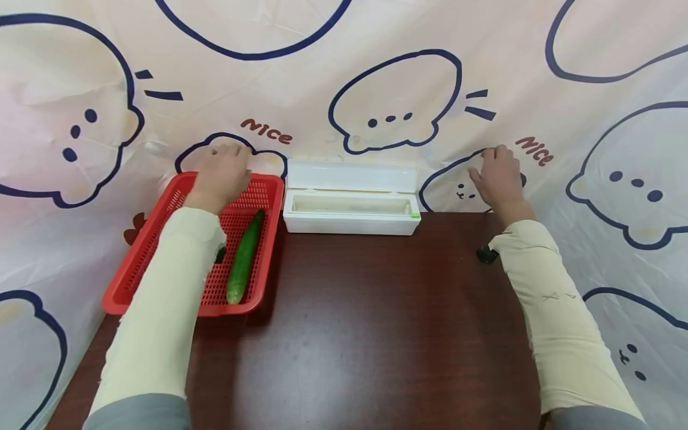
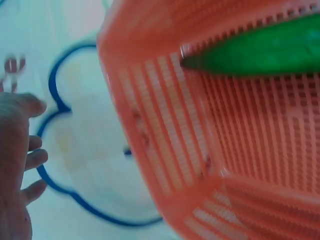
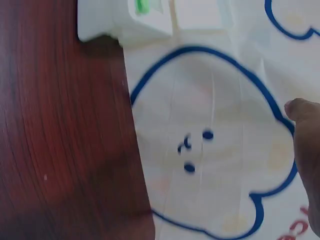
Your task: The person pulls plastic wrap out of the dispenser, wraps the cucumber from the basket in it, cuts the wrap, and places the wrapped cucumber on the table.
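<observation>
My left hand hovers over the back end of a red plastic basket, its fingers loosely bent and holding nothing. In the left wrist view the fingers spread apart beyond the basket's slotted wall. A green cucumber lies lengthwise on the basket's right side, its dark tip close to the end wall. Past the table's back edge at the right, my right hand is raised before the patterned cloth, with relaxed fingers and nothing in them. Its thumb shows in the right wrist view.
A long white box with its lid raised stands at the table's back edge, right of the basket. A small green tab marks its right end. The dark wooden table meets a printed cloth behind.
</observation>
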A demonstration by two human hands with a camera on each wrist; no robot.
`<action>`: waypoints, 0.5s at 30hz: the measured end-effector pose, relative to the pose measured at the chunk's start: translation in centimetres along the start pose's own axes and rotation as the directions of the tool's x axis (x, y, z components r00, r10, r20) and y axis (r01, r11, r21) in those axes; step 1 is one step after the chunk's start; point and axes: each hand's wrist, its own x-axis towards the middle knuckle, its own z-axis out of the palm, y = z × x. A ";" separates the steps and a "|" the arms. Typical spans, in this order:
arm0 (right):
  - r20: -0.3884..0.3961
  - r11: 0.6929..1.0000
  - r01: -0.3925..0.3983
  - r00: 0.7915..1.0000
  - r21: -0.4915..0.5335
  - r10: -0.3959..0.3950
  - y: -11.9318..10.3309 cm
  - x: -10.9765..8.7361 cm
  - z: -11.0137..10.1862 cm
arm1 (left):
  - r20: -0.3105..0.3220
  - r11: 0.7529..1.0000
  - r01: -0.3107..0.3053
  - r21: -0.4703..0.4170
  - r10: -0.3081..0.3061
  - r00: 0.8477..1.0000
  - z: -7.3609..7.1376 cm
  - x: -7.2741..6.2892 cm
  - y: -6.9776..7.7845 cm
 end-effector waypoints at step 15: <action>0.263 0.851 0.426 0.822 0.307 -0.506 -8.1 -0.9 5.9 | 0.211 0.965 -0.183 -0.189 0.222 0.952 4.5 3.0 11.3</action>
